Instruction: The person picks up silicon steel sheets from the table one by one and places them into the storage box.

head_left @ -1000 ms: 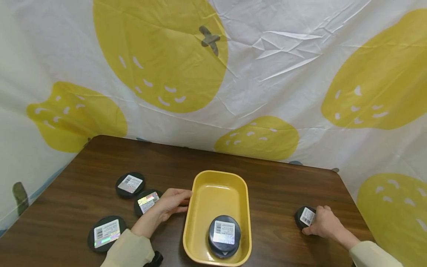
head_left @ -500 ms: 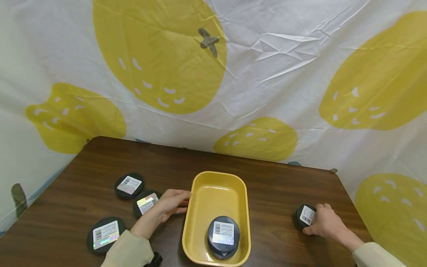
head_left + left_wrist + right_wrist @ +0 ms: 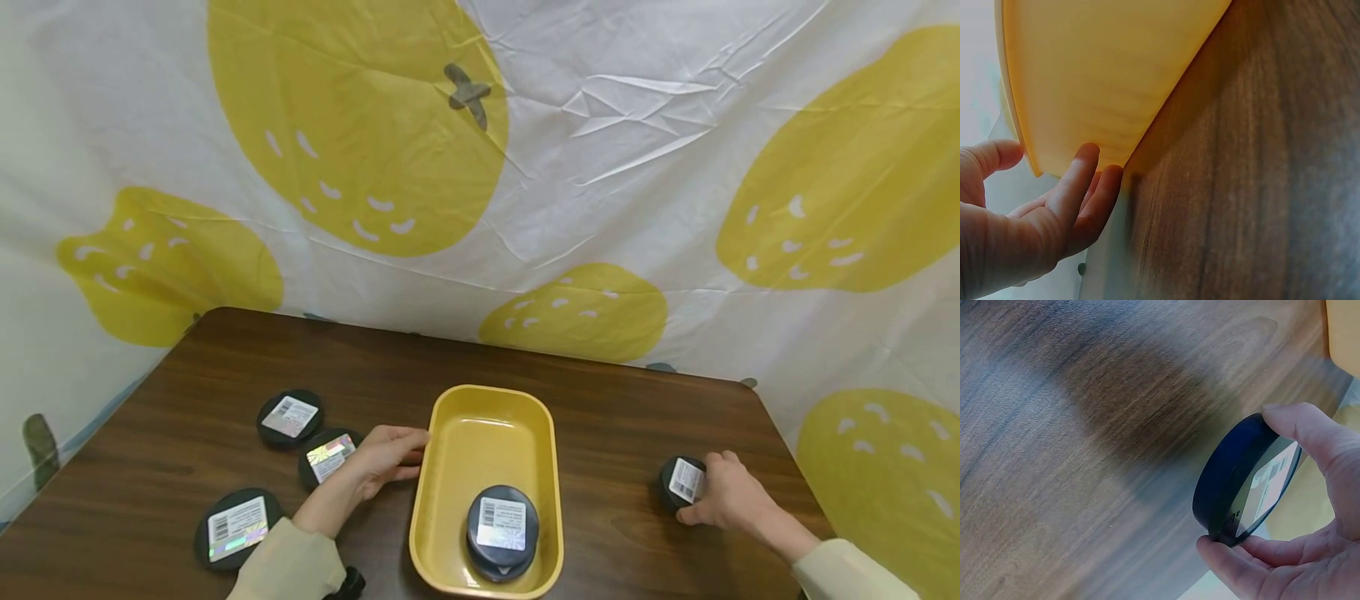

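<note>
Between thumb and fingers, my right hand (image 3: 731, 497) grips a flat, round black container (image 3: 1241, 478) by its edge. A white barcode label shows on its face. In the right wrist view it is tilted over the wood. My left hand (image 3: 387, 461) is beside the yellow tray (image 3: 557, 467), with the fingertips at its outer wall and the thumb tip (image 3: 1007, 153) right at the rim. Inside the tray's near end, one labelled round black container (image 3: 502, 521) lies stacked on another.
Left of the tray, three more round black containers with labels lie on the table: a far one (image 3: 290, 418), a middle one (image 3: 330, 457) partly behind the left hand, and a near one (image 3: 237, 528). A lemon-print curtain (image 3: 375, 283) hangs behind the brown table (image 3: 615, 433).
My right hand and the black container in it have shifted slightly up and left in the head view. The left hand and tray stay in place.
</note>
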`<state>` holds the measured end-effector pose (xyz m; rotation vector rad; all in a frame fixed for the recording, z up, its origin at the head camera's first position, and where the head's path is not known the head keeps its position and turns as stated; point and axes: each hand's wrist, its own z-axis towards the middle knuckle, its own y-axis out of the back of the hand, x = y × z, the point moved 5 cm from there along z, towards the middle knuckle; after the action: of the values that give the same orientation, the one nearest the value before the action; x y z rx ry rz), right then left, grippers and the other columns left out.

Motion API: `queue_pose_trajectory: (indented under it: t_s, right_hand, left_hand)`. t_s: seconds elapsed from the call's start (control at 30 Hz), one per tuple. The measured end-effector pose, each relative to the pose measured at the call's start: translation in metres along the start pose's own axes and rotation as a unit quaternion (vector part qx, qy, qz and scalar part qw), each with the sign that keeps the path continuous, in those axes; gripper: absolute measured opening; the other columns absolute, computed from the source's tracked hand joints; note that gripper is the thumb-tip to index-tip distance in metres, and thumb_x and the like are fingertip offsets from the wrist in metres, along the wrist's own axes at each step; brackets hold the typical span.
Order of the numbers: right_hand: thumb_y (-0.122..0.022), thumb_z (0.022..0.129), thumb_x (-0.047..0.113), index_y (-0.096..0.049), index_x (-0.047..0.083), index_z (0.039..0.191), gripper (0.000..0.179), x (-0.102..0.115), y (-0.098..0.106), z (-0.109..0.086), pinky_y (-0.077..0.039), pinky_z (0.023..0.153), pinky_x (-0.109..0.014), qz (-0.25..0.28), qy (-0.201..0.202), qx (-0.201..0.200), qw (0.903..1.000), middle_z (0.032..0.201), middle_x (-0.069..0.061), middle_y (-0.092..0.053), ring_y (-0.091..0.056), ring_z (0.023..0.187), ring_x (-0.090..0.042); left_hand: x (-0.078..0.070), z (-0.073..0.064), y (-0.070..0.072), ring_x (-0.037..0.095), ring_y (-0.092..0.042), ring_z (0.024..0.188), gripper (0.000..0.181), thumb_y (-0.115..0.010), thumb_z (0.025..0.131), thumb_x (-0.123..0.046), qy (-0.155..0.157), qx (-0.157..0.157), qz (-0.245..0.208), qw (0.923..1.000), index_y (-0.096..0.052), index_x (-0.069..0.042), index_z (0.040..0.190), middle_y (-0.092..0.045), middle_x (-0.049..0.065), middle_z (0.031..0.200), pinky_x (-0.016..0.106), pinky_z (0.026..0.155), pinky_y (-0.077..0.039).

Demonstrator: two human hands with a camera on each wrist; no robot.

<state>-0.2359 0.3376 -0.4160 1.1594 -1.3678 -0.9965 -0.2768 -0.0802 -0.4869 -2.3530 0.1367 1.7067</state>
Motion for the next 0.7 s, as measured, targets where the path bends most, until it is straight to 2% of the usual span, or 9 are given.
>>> queue_pose_trajectory:
  t_s: [0.7]
  right_hand:
    - [-0.087, 0.05, 0.027, -0.049, -0.02, 0.105, 0.082, 0.027, 0.004, -0.005, -0.048, 0.057, -0.039, -0.002, 0.027, -0.006, 0.9996, 0.09, -0.023, -0.048, -0.05, 0.069, -0.025]
  left_hand:
    - [-0.001, -0.001, 0.0, 0.016, -0.062, 0.083, 0.036, -0.055, 0.09, -0.014, 0.0, 0.005, 0.002, 1.0, -0.059, 0.015, 0.112, -0.064, 0.008, 0.094, 0.03, 0.072, -0.054]
